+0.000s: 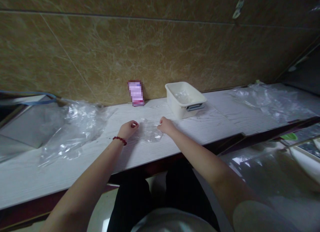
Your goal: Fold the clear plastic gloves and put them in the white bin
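A small clear plastic bag [149, 130] is stretched between my two hands, just above the pale wood-grain table. My left hand [129, 128], with a red bead bracelet [120, 140] at the wrist, pinches its left side. On the opposite edge, the fingertips of my right hand [166, 125] are closed on the plastic. Behind my right hand stands a white plastic bin [178, 107] with a grey handle, and clear plastic pieces [183, 96] lie inside it.
A blurred-out phone [136, 93] leans against the brown tiled wall [110, 55]. Crumpled clear plastic [77, 125] spreads over the left of the table, beside a box [30, 125]. More clear plastic [275, 99] lies at the far right. The table's front edge runs close to my legs.
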### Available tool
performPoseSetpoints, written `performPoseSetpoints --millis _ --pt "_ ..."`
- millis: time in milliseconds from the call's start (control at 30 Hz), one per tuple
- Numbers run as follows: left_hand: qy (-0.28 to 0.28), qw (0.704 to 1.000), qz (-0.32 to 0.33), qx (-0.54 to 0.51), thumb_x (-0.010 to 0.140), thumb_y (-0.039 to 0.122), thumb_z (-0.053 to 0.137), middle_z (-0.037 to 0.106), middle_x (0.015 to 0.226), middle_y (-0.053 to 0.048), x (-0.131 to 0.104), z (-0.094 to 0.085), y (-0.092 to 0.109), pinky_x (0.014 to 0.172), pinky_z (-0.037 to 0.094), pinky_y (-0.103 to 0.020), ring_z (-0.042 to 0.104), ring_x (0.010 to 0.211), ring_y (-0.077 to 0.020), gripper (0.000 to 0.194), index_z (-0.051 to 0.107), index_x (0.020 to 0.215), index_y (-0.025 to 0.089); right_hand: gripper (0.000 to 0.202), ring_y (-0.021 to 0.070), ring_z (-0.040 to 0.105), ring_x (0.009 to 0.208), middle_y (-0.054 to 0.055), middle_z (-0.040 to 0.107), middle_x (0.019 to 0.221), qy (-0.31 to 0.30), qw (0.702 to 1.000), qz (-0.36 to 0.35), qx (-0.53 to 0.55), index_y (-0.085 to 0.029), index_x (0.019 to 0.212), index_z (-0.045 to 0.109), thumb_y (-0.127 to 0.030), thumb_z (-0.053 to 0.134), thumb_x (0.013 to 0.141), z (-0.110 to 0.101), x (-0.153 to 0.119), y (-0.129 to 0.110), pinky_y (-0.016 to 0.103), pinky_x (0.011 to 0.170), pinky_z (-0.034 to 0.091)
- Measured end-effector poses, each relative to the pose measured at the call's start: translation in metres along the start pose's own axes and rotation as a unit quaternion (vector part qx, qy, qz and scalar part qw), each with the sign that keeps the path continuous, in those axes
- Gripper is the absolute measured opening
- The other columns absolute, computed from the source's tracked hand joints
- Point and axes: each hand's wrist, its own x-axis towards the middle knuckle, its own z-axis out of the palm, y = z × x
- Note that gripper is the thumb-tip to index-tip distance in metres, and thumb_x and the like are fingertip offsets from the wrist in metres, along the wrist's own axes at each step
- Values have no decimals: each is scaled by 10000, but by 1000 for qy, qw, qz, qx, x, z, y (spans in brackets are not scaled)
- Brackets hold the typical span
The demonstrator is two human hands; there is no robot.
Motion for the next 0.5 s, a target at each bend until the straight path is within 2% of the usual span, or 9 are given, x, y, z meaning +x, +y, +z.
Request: performPoseSetpoints --millis 233,433,500 --pt "-5 998 -12 -60 734 479 403 622 688 -4 -6 -3 -8 564 381 -222 557 605 -132 441 464 1081 212 221 167 572 753 63 616 828 -4 998 -17 -56 -171 922 470 -195 481 703 2 -4 2 230 566 352" --pt "-28 991 -1 -127 700 499 444 623 744 -21 -30 -11 -14 572 411 -240 550 604 -134 505 441 1099 190 226 188 567 805 79 605 866 -21 997 -7 -71 -167 960 467 -220 477 741 -5 -8 0 250 623 384" --pt "-35 986 6 -162 678 485 478 627 824 -47 -36 -12 -15 592 425 -247 553 631 -134 541 424 1113 168 246 204 554 827 94 591 895 0 997 -5 -79 -158 989 462 -238 470 756 -11 -16 -5 275 659 396"
